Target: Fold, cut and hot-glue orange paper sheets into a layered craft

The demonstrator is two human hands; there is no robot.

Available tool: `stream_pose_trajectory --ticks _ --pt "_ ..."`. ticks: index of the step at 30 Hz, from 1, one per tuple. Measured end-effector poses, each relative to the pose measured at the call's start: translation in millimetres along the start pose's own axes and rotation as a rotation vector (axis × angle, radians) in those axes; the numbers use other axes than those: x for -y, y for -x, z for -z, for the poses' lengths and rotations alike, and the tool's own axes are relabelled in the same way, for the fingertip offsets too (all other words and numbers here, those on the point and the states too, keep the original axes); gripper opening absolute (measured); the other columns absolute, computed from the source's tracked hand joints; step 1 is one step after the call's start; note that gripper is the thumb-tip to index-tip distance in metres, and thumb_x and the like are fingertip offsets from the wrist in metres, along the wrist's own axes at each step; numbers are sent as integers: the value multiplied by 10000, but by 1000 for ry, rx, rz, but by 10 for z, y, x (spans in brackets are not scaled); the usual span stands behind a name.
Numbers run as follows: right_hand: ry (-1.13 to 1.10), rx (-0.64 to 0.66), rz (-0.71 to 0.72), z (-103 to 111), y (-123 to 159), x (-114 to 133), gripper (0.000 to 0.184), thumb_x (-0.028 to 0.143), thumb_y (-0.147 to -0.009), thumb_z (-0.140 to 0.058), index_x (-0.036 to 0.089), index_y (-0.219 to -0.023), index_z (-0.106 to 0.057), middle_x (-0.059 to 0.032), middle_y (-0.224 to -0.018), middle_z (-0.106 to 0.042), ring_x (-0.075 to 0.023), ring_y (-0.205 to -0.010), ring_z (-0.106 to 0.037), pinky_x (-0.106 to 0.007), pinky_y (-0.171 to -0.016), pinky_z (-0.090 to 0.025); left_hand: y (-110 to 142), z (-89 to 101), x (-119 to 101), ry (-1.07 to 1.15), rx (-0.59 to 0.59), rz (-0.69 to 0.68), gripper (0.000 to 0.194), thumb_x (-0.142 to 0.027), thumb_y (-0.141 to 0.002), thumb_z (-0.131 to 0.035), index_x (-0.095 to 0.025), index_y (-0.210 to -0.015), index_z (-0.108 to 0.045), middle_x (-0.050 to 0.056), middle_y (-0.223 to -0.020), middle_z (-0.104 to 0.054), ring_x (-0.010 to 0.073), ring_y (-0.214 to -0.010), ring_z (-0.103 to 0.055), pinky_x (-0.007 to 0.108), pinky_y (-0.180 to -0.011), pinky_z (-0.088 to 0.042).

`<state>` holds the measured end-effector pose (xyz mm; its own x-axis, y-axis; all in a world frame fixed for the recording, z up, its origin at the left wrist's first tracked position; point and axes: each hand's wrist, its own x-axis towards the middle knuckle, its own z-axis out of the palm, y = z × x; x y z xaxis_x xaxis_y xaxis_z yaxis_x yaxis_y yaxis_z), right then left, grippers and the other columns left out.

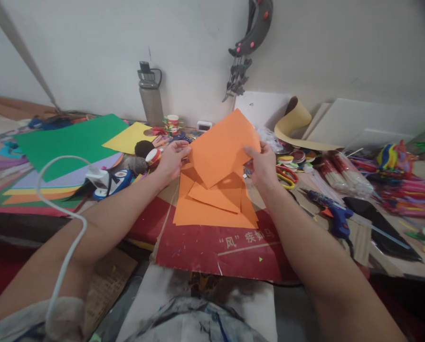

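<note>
An orange sheet of paper point(222, 147) is held up and tilted between my two hands, one corner pointing up and another down. My left hand point(173, 161) pinches its left corner. On the opposite side, my right hand point(264, 164) grips the right edge with the thumb lying on the front face. Beneath it, more orange paper point(212, 216) lies on a red cardboard sheet point(198, 251) with pale printed characters. A smaller orange piece point(215, 199) rests on top of that paper, partly shaded by the raised sheet.
Left are a green sheet point(73, 142), a yellow sheet point(128, 137) and a white cable point(68, 213) crossing before my left arm. A grey bottle point(151, 97) stands by the wall. Right are scissors point(287, 178), a blue glue gun point(336, 216), a black phone point(383, 230) and pipe cleaners point(415, 192).
</note>
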<state>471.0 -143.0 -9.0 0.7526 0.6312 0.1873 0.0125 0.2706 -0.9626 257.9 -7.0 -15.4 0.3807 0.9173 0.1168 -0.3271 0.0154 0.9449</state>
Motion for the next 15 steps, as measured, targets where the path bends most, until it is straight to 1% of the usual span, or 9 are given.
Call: stream_pose_trajectory --ticks 3,5,7,8,10,12,13,14,15 --pt "1 97 -72 122 -66 153 411 386 -683 -792 257 -1034 -621 -27 -1069 -768 -202 -883 -735 -304 -634 -613 -32 -4 -67 13 13 -100 268 -119 -828 -727 -211 -1042 -595 -22 -826 -671 128 -745 -674 221 -642 -521" --pt "25 136 -111 203 -107 261 346 407 -710 -802 244 -987 -673 -26 -978 -781 -190 -800 -726 -284 -571 -590 -60 -3 -116 -13 38 -154 307 -144 -829 -748 -221 -1081 -591 -22 -853 -680 140 -790 -693 237 -703 -546" --pt "22 166 -126 265 -122 358 309 409 -731 -817 225 -960 -724 -30 -927 -793 -180 -743 -723 -273 -536 -578 -102 9 -173 -49 43 -189 359 -167 -816 -781 -229 -1114 -592 -24 -844 -677 156 -802 -704 250 -726 -553" --pt "8 192 -130 287 -118 396 291 392 -734 -829 213 -948 -748 -32 -908 -799 -176 -730 -727 -273 -548 -588 -129 20 -205 -60 39 -204 386 -176 -806 -798 -231 -1130 -595 -23 -838 -677 163 -804 -709 254 -724 -552" --pt "-8 258 -145 308 -94 445 231 330 -722 -856 188 -888 -780 -40 -849 -802 -175 -718 -741 -282 -621 -625 -195 49 -276 -73 30 -232 435 -192 -783 -835 -235 -1150 -605 -17 -836 -685 173 -809 -717 253 -711 -548" --pt "6 324 -172 301 -63 451 152 258 -709 -872 172 -802 -787 -54 -797 -802 -185 -718 -758 -301 -700 -650 -267 74 -345 -72 29 -251 474 -210 -760 -870 -242 -1159 -616 -4 -869 -708 179 -823 -724 251 -699 -548" --pt "20 340 -189 289 -50 439 123 230 -707 -874 170 -764 -783 -61 -779 -801 -192 -710 -762 -312 -710 -654 -301 80 -373 -61 32 -251 480 -217 -754 -881 -246 -1158 -622 4 -894 -720 180 -830 -727 252 -694 -550" --pt "30 338 -200 273 -41 421 107 209 -708 -874 171 -741 -780 -63 -767 -801 -196 -697 -762 -318 -698 -654 -330 80 -392 -44 40 -238 453 -233 -766 -879 -244 -1144 -630 12 -916 -730 181 -831 -728 254 -688 -553" --pt "29 321 -200 256 -36 398 97 195 -710 -871 176 -731 -779 -59 -759 -801 -195 -680 -758 -318 -672 -650 -353 74 -400 -25 54 -206 385 -261 -798 -860 -235 -1114 -642 23 -930 -740 182 -827 -729 257 -680 -556"
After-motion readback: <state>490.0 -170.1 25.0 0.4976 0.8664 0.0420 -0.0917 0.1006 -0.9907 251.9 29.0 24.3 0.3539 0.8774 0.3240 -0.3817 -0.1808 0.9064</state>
